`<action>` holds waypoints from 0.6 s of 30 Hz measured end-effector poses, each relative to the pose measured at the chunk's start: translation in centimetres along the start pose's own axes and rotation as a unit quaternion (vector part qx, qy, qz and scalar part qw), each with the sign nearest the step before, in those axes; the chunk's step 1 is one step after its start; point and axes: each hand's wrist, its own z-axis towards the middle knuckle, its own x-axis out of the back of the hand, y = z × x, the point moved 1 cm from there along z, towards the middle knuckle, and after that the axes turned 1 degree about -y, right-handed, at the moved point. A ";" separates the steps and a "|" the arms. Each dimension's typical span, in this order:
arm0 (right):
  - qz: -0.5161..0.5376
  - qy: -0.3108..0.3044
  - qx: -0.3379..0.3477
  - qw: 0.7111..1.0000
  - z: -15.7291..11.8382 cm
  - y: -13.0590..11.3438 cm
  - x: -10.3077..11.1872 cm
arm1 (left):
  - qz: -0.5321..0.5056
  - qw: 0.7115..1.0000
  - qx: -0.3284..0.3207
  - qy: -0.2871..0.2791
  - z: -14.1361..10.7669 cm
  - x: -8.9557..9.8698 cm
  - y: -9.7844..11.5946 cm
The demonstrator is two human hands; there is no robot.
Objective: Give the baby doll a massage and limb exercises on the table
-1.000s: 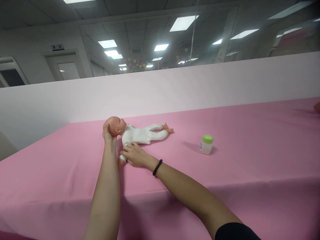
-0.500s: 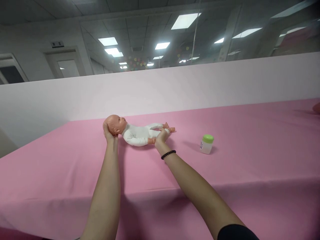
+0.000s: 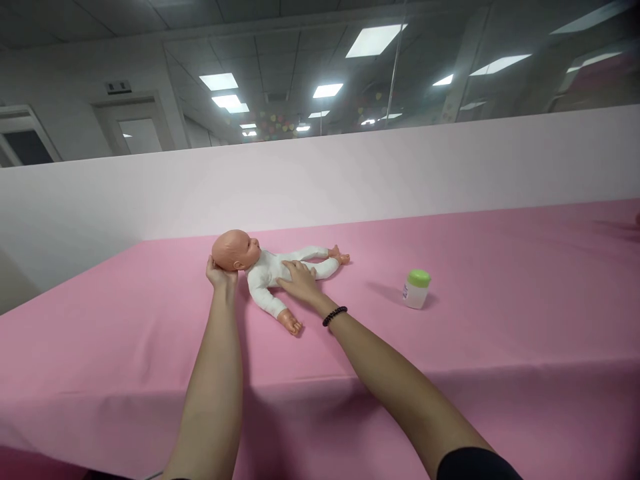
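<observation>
A baby doll point(image 3: 265, 273) in a white suit lies on its back on the pink cloth, head at the left and feet at the right. My left hand point(image 3: 221, 275) cups the back of the doll's head from below, raising it a little. My right hand point(image 3: 300, 281) rests on the doll's belly with its fingers spread. The doll's near arm stretches out over the cloth toward me, in front of my right wrist, which wears a black beaded bracelet point(image 3: 335, 316).
A clear jar point(image 3: 417, 289) with a green lid stands on the pink-covered table point(image 3: 480, 320) right of the doll. Behind the table runs a low white wall point(image 3: 380, 177) with glass above it. Something small and reddish shows at the far right edge.
My right hand has moved left from the doll's legs to its belly. The doll's near arm has swung out toward me. Its head has shifted slightly right.
</observation>
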 end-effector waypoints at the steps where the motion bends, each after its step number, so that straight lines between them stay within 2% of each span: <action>1: -0.015 -0.001 0.013 1.000 -0.1 0.0 0.1 | -0.013 1.000 0.008 -0.001 0.0 0.1 0.0; 3: -0.049 -0.006 0.048 0.998 -0.3 0.0 0.3 | -0.042 0.998 0.032 -0.019 -0.2 0.2 0.0; 6: -0.111 -0.015 0.096 0.989 -0.4 -0.3 0.3 | -0.065 0.988 0.101 -0.099 -0.4 0.1 -0.1; 7: -0.132 -0.015 0.105 0.985 -0.4 -0.5 0.2 | -0.068 0.986 0.108 -0.109 -0.4 0.2 -0.2; 12: -0.219 -0.008 0.140 0.966 0.1 -1.0 -0.6 | -0.062 0.998 0.020 -0.020 0.5 1.7 -0.6; 18: -0.241 -0.003 0.198 0.950 0.6 -0.6 -0.6 | -0.051 0.998 -0.005 -0.025 1.0 2.5 -0.7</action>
